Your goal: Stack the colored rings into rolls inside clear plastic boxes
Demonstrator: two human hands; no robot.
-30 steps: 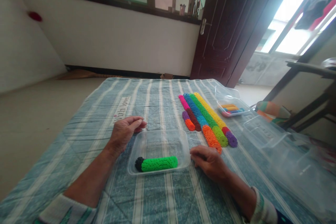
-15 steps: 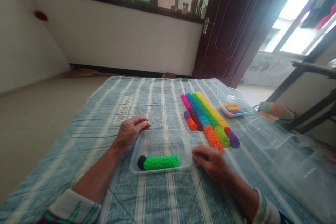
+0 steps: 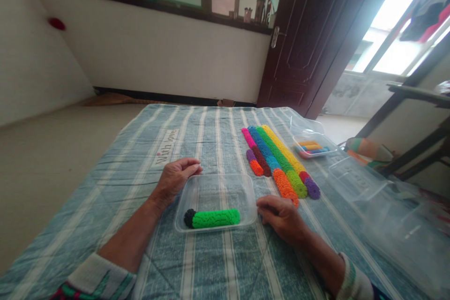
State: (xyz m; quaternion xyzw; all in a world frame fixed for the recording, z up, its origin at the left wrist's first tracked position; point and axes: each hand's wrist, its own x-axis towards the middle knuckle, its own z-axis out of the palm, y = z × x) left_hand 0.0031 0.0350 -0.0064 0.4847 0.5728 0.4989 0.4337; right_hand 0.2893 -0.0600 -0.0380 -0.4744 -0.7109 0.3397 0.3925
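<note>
In front of me stands a clear plastic container (image 3: 214, 179). Along its near side lies a roll of stacked bright green discs (image 3: 216, 218) with black discs (image 3: 190, 218) at its left end. My left hand (image 3: 177, 176) rests by the container's far left corner, thumb and fingers together, nothing visible in them. Beside the right wall is my right hand (image 3: 277, 215), fingers curled in and apparently empty; whether it touches the wall I cannot tell. Beyond it lie long rows of colourful stacked discs (image 3: 277, 157), in pink, blue, green, yellow, orange and purple.
A striped cloth (image 3: 133, 187) covers the surface. At the right stands an open clear box (image 3: 314, 150) with more coloured pieces, near a transparent lid or box (image 3: 358, 178) and clear plastic (image 3: 408, 234). A dark door (image 3: 305, 33) and a white wall (image 3: 168, 56) are behind.
Both hands, the container and the discs stay in place. Only the camera view has shifted very slightly.
</note>
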